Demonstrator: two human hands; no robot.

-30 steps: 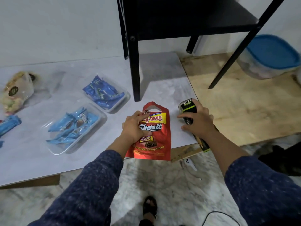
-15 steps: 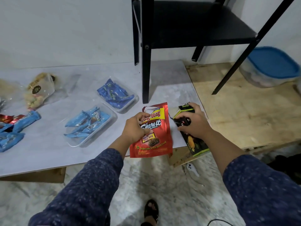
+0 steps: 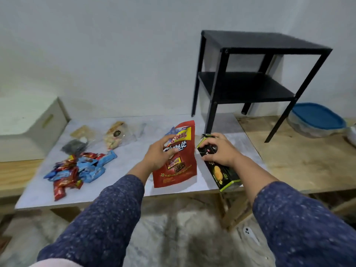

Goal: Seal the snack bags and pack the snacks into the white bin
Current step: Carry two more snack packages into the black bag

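- Head view: since the earlier frames both packs have come up off the desk and the camera has tipped upward, bringing the white bin into sight at the desk's far left corner.
- Left hand grips the red snack pouch by its upper left side, fingers curled round the front and holding it upright above the near edge, probably so it can be carried left.
- Right hand wraps its fingers round the top of the black snack box, which tilts over the near right corner; it looks lifted for the same trip.
- Loose red and blue wrapped snacks lie heaped near the left edge, close to the bin, apparently awaiting packing.
- Clear bags rest toward the far edge; whether they are sealed cannot be told.
- Nothing shows inside the bin from this angle.
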